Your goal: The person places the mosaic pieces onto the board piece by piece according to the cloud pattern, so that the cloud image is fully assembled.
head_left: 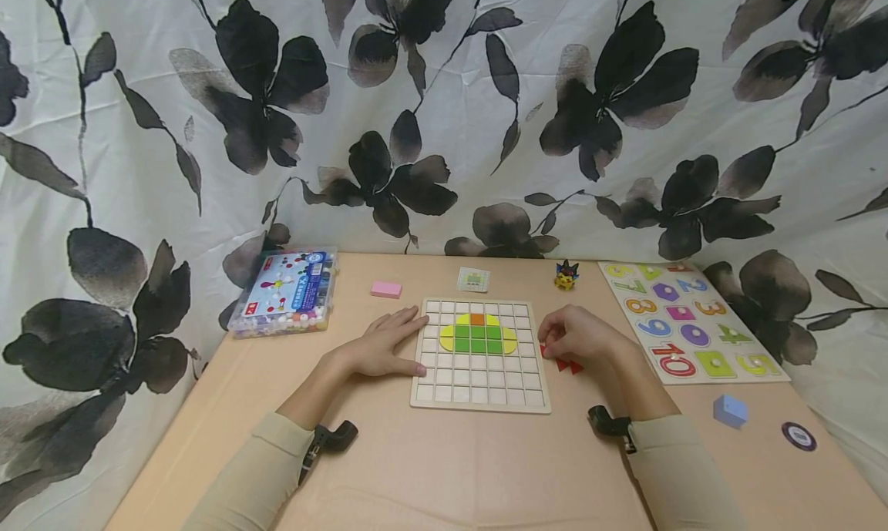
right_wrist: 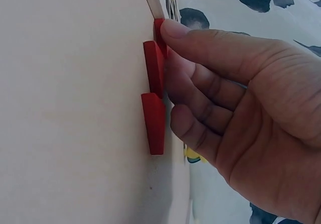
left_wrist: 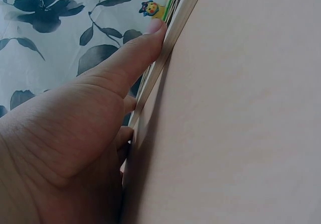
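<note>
Backdrop: a curtain [head_left: 444, 92], white with dark flowers, hangs behind and to both sides of the table [head_left: 451, 454].

On the table, centre: a wooden grid board [head_left: 479, 392]. Coloured tiles fill part of its upper rows: yellow at the sides, green in the middle, one orange on top.

Far right: a number puzzle [head_left: 687, 323] with coloured digits. Far left: a clear bead box [head_left: 286, 290].

Left hand [head_left: 385, 346]: lies flat on the table against the board's left edge, fingers straight and slightly apart, holding nothing. The left wrist view shows the thumb [left_wrist: 135, 58] touching the board's rim.

Right hand [head_left: 579, 337]: just beside the board's right edge, fingers [right_wrist: 200, 43] curled down onto the red pieces [right_wrist: 154, 103]. There are three of these, wedge-shaped, lying in a row on the table beside the board. The thumb and the fingertips pinch the piece nearest the board; the other two lie just below the hand.

Smaller items: a blue block [head_left: 730, 411] near the right front, a dark disc [head_left: 798, 436] beside it, a pink block [head_left: 385, 289] and a small card [head_left: 473, 279] behind the board, a toy figure [head_left: 566, 275] right of the card.
</note>
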`<state>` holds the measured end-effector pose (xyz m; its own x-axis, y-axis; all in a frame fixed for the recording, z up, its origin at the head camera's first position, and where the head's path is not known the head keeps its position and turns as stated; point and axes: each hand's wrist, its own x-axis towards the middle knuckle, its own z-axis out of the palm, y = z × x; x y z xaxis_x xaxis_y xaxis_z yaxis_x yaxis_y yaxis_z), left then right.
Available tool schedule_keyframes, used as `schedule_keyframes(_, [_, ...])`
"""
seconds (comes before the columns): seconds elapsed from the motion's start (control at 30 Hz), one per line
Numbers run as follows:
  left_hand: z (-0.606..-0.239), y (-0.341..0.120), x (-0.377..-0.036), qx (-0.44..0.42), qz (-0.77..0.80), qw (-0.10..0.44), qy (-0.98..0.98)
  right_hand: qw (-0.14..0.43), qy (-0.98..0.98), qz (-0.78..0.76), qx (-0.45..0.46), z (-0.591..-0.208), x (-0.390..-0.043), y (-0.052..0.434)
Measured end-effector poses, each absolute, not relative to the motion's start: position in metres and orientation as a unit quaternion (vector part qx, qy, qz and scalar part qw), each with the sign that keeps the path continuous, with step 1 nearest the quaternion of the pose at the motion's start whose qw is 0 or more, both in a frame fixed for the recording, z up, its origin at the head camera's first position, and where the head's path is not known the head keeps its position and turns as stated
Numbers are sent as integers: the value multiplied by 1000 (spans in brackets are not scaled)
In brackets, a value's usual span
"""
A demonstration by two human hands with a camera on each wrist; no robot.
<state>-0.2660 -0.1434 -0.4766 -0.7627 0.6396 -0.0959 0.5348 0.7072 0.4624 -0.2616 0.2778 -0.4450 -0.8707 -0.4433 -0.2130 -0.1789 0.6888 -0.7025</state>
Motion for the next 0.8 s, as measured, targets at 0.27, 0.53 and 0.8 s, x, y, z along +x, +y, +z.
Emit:
schedule_keyframes(0.27, [-475, -143, -264, 322, 216, 122, 914, 195, 901, -353, -161, -448, -262, 278])
schedule_keyframes(0.53, [-475, -143, -264, 320, 219, 123, 914, 201, 894, -359, -177, -445, -260, 278])
schedule_keyframes(0.8, [-477, -144, -266, 320, 209, 126, 915, 199, 895, -359, -173, -444, -260, 278])
